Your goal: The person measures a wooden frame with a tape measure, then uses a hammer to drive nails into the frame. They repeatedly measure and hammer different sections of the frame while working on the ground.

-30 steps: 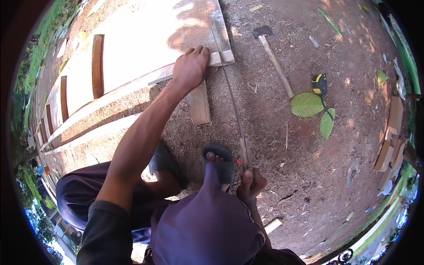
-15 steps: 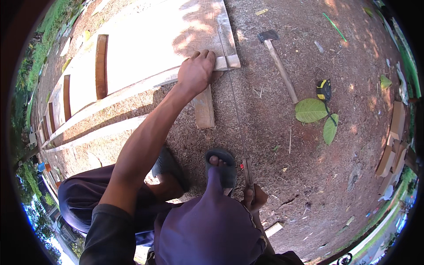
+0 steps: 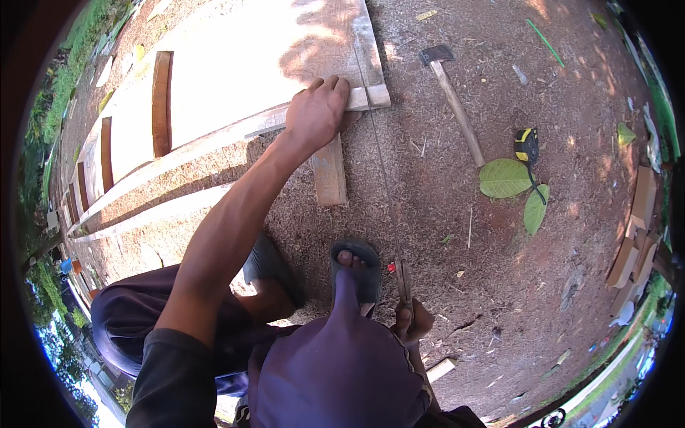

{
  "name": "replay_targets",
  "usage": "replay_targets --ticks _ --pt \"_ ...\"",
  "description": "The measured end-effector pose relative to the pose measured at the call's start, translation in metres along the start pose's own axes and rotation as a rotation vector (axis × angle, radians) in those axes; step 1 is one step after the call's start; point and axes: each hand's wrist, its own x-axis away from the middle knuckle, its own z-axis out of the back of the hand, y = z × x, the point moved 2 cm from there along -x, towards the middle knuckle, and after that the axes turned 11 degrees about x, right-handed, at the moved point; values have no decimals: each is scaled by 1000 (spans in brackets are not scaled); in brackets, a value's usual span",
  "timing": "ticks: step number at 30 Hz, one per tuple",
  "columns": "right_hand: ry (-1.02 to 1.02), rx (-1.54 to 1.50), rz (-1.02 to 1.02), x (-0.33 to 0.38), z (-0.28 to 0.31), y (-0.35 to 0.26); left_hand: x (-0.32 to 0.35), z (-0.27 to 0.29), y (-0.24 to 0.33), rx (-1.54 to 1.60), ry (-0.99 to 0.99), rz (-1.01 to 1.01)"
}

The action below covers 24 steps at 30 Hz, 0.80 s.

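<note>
My left hand presses down on a pale wooden strip, its fingers curled over the far edge. The strip lies along the near edge of a broad light wooden board. A handsaw, seen edge-on as a thin dark blade, crosses the strip just right of that hand, with its far end over the board. Low in the view, my right hand is wrapped round the saw's wooden handle. A small red spot shows beside the handle. Below the strip, a wooden block sticks out toward me.
On the ground to the right lie a hammer-like tool with a wooden handle, a yellow and black tape measure and green leaves. Wood offcuts are piled at the far right. My sandalled foot stands below the blade.
The saw and my right hand have shifted very slightly toward me. My left hand stays on the strip. The whole view has moved a little.
</note>
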Motion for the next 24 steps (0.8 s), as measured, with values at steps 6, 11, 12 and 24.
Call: replay_targets --ticks 6,11,12,24 --pt "174 -214 86 -159 -66 -71 -7 -2 4 34 5 -9" --pt "116 -136 17 -98 -48 -37 -4 3 2 46 -78 21" --pt "65 -112 35 -65 -33 -19 -1 2 -2 43 -85 52" --pt "60 -221 -3 -159 -67 -62 -6 4 3 60 -61 10"
